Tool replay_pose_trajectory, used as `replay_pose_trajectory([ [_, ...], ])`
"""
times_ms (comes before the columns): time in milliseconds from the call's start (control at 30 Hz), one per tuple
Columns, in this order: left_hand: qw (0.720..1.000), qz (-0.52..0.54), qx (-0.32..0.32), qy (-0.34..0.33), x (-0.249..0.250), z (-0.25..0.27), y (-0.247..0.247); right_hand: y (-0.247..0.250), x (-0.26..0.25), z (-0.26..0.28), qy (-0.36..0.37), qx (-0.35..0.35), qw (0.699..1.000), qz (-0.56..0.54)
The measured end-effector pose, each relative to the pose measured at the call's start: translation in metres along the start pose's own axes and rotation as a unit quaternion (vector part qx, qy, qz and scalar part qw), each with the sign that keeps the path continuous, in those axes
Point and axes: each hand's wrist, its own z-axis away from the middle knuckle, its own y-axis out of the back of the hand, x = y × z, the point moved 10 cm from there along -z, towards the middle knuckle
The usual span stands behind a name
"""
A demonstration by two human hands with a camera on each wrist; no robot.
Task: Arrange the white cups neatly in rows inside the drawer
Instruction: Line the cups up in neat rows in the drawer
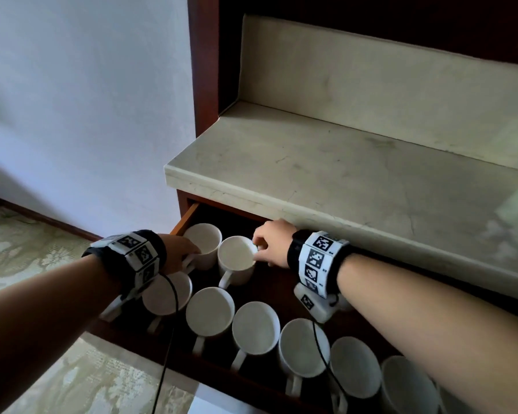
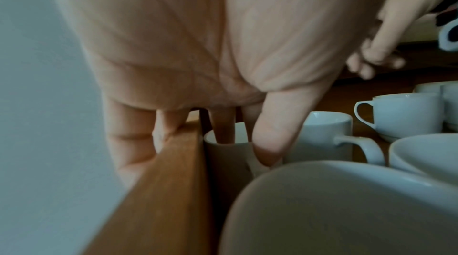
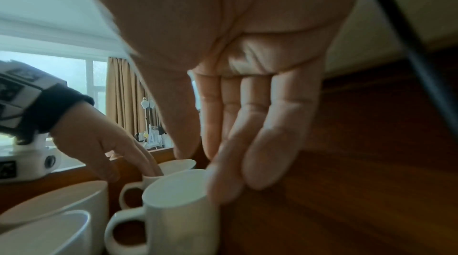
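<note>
An open wooden drawer [image 1: 186, 218] holds several white cups. A row of them [image 1: 256, 327] lines its front edge. Two more stand behind, at the back left. My left hand [image 1: 192, 253] pinches the rim of the corner cup [image 1: 205, 239], fingers inside and thumb [image 2: 267, 141] outside, against the drawer's side wall [image 2: 161, 190]. My right hand [image 1: 259, 252] holds the far right rim of the second cup [image 1: 237, 259], which stands upright with its handle toward me. In the right wrist view the fingers [image 3: 247, 161] lie along that cup's [image 3: 178, 200] outer side.
A pale stone counter [image 1: 341, 174] overhangs the back of the drawer just above my right hand. The drawer floor [image 3: 347, 181] right of the second cup is bare wood. More cups [image 2: 401, 114] stand further right. A black cable [image 1: 168, 339] hangs from my left wrist.
</note>
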Motion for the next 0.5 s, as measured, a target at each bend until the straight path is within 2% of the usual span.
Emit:
replay_pose_trajectory([
  [67,1.0,0.011,0.001,0.003,-0.003,-0.001,-0.001,0.006,0.031,0.022,-0.033,-0.019,0.999,-0.014],
  [133,0.999,0.029,0.007,0.013,-0.006,-0.003,-0.002,-0.005,0.072,0.046,-0.08,-0.064,0.993,0.058],
  [233,0.998,0.059,0.019,0.027,-0.01,-0.002,-0.002,-0.026,0.122,0.078,-0.174,-0.125,0.958,0.189],
  [333,0.998,0.058,0.003,0.028,-0.008,-0.001,-0.001,-0.053,0.143,0.09,-0.229,-0.188,0.932,0.207],
  [400,0.998,0.056,-0.009,0.031,-0.005,0.0,-0.001,-0.068,0.146,0.082,-0.229,-0.183,0.942,0.166],
  [500,0.998,0.042,0.001,0.05,-0.006,0.002,0.003,-0.075,0.149,0.071,-0.227,-0.119,0.961,0.101],
])
